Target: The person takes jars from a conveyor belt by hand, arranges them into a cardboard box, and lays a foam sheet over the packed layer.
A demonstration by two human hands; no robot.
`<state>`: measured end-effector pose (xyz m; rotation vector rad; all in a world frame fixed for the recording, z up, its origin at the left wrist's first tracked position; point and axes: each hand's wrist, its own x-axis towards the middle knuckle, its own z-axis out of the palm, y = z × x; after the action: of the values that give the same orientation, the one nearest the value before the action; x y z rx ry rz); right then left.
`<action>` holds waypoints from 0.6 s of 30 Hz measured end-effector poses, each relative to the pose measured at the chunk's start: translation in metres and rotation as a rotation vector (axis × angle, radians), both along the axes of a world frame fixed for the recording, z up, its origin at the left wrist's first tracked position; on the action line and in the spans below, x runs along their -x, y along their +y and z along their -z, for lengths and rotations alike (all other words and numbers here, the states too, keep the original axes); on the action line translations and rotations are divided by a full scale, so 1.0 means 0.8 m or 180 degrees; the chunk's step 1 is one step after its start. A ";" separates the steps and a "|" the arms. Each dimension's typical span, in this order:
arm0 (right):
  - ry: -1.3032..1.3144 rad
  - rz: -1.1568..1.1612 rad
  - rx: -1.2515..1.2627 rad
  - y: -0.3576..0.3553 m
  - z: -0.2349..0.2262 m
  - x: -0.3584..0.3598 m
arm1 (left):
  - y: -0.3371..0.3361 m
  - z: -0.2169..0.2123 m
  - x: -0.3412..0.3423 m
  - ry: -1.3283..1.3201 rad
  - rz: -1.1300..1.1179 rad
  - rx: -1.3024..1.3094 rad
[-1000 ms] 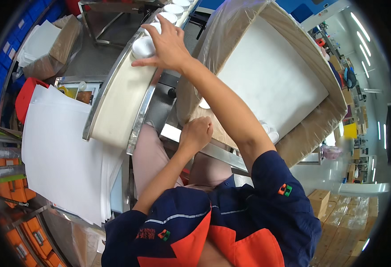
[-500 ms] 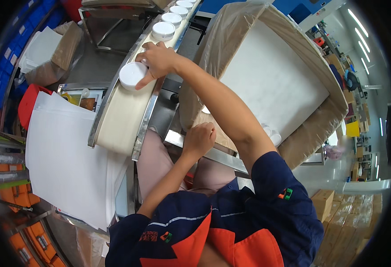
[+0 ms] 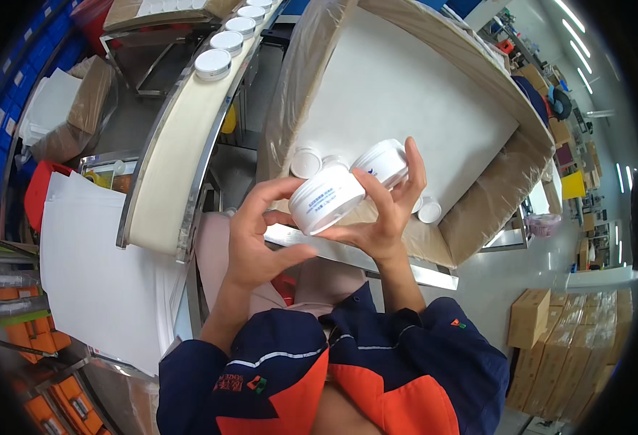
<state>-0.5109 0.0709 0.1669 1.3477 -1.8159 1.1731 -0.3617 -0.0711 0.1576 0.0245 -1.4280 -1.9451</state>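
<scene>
In front of me, two round white jars are held side by side and tilted. The nearer jar (image 3: 327,201) has small blue print on its side; the farther jar (image 3: 382,164) partly overlaps it. My right hand (image 3: 389,217) is closed on both, its thumb under the nearer jar, its index finger between them and the other fingers at the farther one. My left hand (image 3: 250,235) curls its fingers against the nearer jar's left side, with its thumb stretched out below. Several more white jars (image 3: 306,162) lie in the large lined carton behind my hands, partly hidden.
A conveyor belt (image 3: 161,170) with a metal frame runs along the left, carrying a row of white jars (image 3: 213,64) at its far part. White sheets (image 3: 105,268) are stacked at the left. The carton's plastic-covered wall (image 3: 493,217) rises on the right. Brown boxes (image 3: 551,355) stand on the floor.
My right hand has left the belt with a jar and come back over the carton's near edge. My left hand has opened from a fist and reached the nearer jar. The view has shifted right.
</scene>
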 end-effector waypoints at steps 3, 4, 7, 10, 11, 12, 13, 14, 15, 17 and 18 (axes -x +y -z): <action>0.0070 0.0159 0.0004 0.018 -0.005 0.006 | 0.016 -0.030 0.003 -0.0471 -0.0370 0.1226; -0.0021 0.0138 -0.0001 0.025 -0.007 0.006 | 0.022 -0.034 0.003 -0.0658 -0.0603 0.1467; -0.0460 -0.0086 -0.0007 0.039 -0.002 0.017 | 0.024 -0.039 0.006 -0.0444 -0.0722 0.2102; -0.0522 0.0026 -0.0085 0.048 0.002 0.018 | 0.028 -0.046 0.010 -0.0372 -0.0750 0.2380; -0.0533 0.0022 -0.0077 0.050 0.002 0.016 | 0.031 -0.049 0.010 -0.0382 -0.0749 0.2390; -0.0581 0.0038 -0.0021 0.053 0.003 0.015 | 0.033 -0.052 0.010 -0.0367 -0.0721 0.2408; -0.0625 0.0058 0.0039 0.055 0.003 0.013 | 0.035 -0.055 0.011 -0.0346 -0.0690 0.2430; -0.0631 0.0063 0.0045 0.056 0.002 0.012 | 0.036 -0.057 0.011 -0.0349 -0.0684 0.2437; -0.0670 0.0056 0.0129 0.057 0.001 0.010 | 0.037 -0.059 0.012 -0.0346 -0.0654 0.2451; -0.0703 0.0047 0.0216 0.059 -0.002 0.009 | 0.039 -0.061 0.013 -0.0339 -0.0629 0.2467; -0.0665 0.0040 0.0259 0.061 -0.004 0.009 | 0.039 -0.061 0.013 -0.0319 -0.0577 0.2440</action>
<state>-0.5180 0.1201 0.1697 1.2037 -1.8938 1.4103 -0.3722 -0.0397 0.2066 -0.0992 -2.0705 -1.1697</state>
